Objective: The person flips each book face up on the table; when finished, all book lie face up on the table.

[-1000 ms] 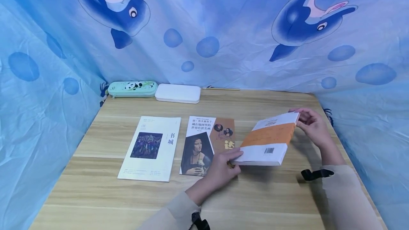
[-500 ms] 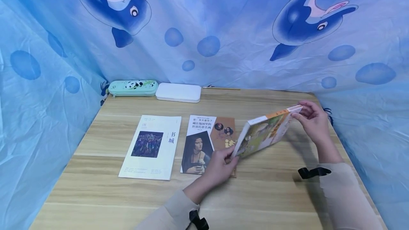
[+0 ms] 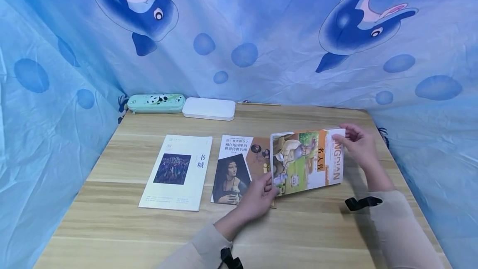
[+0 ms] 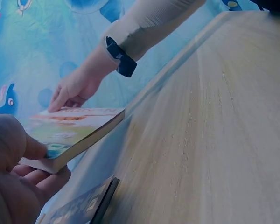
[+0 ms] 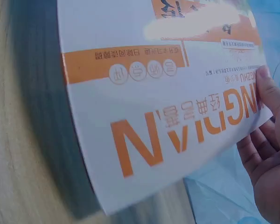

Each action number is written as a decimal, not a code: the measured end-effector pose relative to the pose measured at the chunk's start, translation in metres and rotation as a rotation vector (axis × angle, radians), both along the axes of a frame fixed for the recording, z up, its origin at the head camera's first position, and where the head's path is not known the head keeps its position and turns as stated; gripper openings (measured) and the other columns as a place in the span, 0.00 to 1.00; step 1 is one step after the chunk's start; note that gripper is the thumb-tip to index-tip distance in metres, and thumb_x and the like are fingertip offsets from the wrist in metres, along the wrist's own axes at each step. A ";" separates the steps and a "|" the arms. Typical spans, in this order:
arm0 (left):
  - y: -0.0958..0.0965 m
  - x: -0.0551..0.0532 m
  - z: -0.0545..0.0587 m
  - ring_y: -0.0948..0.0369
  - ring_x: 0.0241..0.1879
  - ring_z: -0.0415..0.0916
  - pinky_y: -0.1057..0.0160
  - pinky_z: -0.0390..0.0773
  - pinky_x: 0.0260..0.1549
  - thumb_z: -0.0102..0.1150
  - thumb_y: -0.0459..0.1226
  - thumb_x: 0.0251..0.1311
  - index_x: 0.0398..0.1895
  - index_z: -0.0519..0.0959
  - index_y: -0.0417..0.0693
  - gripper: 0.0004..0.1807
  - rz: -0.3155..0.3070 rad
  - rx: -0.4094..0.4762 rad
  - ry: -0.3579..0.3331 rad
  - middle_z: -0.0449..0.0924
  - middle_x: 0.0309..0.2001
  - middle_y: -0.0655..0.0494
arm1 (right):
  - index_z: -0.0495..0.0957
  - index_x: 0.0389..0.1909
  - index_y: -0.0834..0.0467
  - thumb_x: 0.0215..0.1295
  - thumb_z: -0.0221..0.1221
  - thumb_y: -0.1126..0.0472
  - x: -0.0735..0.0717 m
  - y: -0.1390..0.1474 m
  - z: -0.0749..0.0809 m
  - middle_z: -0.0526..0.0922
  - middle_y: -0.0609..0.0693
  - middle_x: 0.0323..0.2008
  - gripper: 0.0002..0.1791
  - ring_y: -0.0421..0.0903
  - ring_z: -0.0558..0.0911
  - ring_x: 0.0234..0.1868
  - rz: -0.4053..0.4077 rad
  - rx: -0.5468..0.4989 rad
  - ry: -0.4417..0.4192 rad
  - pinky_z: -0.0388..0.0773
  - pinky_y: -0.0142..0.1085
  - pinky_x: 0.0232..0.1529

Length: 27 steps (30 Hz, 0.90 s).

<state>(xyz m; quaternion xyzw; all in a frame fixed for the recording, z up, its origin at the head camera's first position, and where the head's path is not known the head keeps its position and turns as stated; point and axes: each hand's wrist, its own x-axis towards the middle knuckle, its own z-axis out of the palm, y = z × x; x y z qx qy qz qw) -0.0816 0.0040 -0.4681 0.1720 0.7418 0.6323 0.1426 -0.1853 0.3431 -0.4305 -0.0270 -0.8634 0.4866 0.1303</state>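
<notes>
Both hands hold a thick paperback book (image 3: 298, 161) above the right part of the table, its illustrated cover with an orange band turned up and lying sideways. The left hand (image 3: 255, 196) pinches its lower left corner; in the left wrist view the thumb lies on the cover and the fingers are beneath. At the upper right edge, the right hand (image 3: 360, 148) grips it, thumb on the cover, as the right wrist view also shows. Partly covered by the held book and left hand, a brown and white book with a woman's portrait (image 3: 229, 177) lies on the table.
A white booklet (image 3: 175, 173) with a dark picture lies at the left of the wooden table (image 3: 149, 240). Along the back edge are a green panda pencil case (image 3: 156, 103), a white flat case (image 3: 209, 108) and a thin golden stick (image 3: 259, 103). Blue dolphin-print curtains (image 3: 284, 20) surround the table.
The held book has been turned over: its back cover with barcode faced up, then the spine side showed, and now the illustrated front cover faces up. Both hands stay on it.
</notes>
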 end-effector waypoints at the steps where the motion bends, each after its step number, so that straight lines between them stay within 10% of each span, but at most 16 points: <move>1: 0.000 0.000 -0.001 0.55 0.49 0.85 0.70 0.84 0.44 0.59 0.28 0.67 0.66 0.72 0.38 0.24 0.001 0.018 -0.022 0.83 0.55 0.42 | 0.80 0.57 0.61 0.63 0.71 0.53 0.000 -0.001 -0.001 0.85 0.38 0.36 0.25 0.35 0.79 0.37 0.006 0.020 -0.023 0.77 0.21 0.34; 13: 0.001 -0.002 -0.010 0.43 0.62 0.75 0.58 0.79 0.57 0.69 0.26 0.55 0.76 0.57 0.33 0.46 0.119 0.082 -0.168 0.73 0.64 0.31 | 0.72 0.68 0.63 0.70 0.63 0.50 -0.015 -0.014 -0.031 0.82 0.64 0.51 0.32 0.50 0.80 0.43 0.187 0.171 -0.155 0.79 0.26 0.34; 27: -0.011 -0.013 -0.010 0.49 0.76 0.54 0.56 0.60 0.72 0.67 0.36 0.63 0.74 0.59 0.30 0.40 0.234 -0.022 0.022 0.51 0.78 0.38 | 0.63 0.74 0.62 0.68 0.66 0.51 -0.015 -0.027 -0.053 0.73 0.68 0.65 0.40 0.64 0.75 0.61 0.364 0.286 -0.280 0.74 0.58 0.60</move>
